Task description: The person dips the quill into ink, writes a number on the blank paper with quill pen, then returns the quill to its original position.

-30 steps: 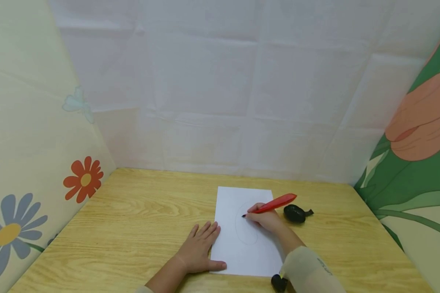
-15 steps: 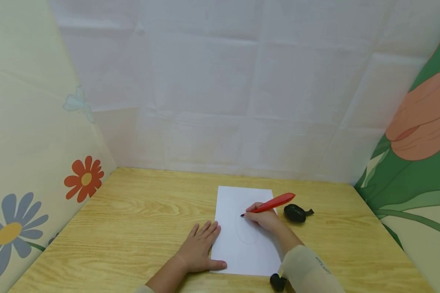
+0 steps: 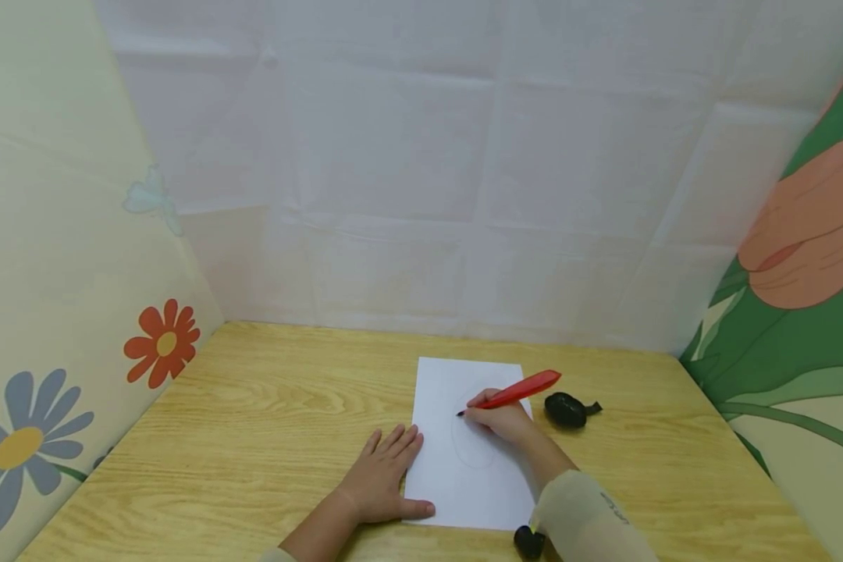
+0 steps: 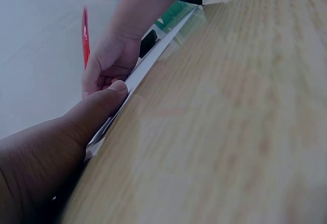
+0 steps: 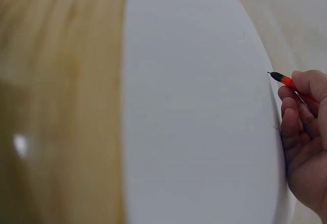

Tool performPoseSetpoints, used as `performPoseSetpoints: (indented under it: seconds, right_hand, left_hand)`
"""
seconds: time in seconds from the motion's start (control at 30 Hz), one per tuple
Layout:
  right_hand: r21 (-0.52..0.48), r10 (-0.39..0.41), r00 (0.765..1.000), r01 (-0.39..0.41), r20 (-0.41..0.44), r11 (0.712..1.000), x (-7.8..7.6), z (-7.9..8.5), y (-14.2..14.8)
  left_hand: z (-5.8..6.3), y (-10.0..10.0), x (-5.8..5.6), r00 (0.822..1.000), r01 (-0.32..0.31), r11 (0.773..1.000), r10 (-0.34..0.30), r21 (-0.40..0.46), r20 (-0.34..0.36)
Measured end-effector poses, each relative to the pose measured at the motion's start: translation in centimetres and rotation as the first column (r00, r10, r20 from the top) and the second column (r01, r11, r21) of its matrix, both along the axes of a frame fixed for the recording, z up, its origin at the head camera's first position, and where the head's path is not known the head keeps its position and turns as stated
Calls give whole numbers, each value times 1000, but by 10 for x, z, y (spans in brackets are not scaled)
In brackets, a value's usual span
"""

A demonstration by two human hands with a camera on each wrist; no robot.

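Observation:
A white sheet of paper [image 3: 464, 499] lies on the wooden table, bearing a faint oval pencil-thin outline. My right hand [image 3: 502, 417] pinches a red pen [image 3: 523, 388] with a dark tip, which is over the left side of the outline. In the right wrist view the pen's tip [image 5: 275, 75] points at the paper, and the curled fingers [image 5: 290, 127] sit at the sheet's side. My left hand [image 3: 386, 480] rests with fingers spread over the paper's left edge and the table; its thumb [image 4: 102, 104] lies on the sheet in the left wrist view.
A black oval object with a short strap [image 3: 565, 410] stands on the table right of the paper. Another small black object [image 3: 529, 542] is by the right sleeve [image 3: 583, 511]. Fabric with printed flowers [image 3: 165, 343] hangs left; a pale sheet [image 3: 407, 172] hangs behind the wooden table [image 3: 288, 390].
My right hand and the red pen have shifted slightly left across the paper. The small black object by the right sleeve has also moved a little left. My left hand stays in place.

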State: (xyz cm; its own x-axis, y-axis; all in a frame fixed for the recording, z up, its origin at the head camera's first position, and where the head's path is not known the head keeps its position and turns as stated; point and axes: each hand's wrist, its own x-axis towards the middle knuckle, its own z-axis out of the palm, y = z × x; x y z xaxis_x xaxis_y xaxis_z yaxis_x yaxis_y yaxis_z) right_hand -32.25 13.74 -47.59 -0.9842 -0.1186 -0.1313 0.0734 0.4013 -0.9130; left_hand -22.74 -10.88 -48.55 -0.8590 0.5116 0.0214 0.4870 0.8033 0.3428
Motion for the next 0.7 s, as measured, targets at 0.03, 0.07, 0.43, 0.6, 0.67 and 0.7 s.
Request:
performPoseSetpoints:
  seconds: [0.03, 0.07, 0.43, 0.6, 0.67, 0.7]
  right_hand:
    - [-3, 0, 1000, 0, -1, 1000, 0, 0, 0]
    - [-7, 0, 1000, 0, 0, 1000, 0, 0, 0]
    - [1, -6, 1000, 6, 21, 1000, 0, 1, -2]
    - [15, 1, 1000, -1, 15, 1000, 1, 0, -3]
    - [22, 1, 1000, -1, 15, 1000, 1, 0, -3]
    - [24, -1, 1000, 0, 17, 1000, 1, 0, -3]
  left_hand:
    - [-1, 0, 0, 1000, 3, 1000, -3, 6, 0]
    - [-1, 0, 0, 1000, 3, 1000, -3, 12, -1]
    - [0, 0, -1, 1000, -1, 1000, 1, 4, -5]
    - [1, 0, 0, 1000, -5, 1000, 5, -6, -4]
    - [1, 0, 0, 1000, -4, 1000, 4, -3, -7]
    - [1, 0, 0, 1000, -5, 1000, 5, -3, -8]
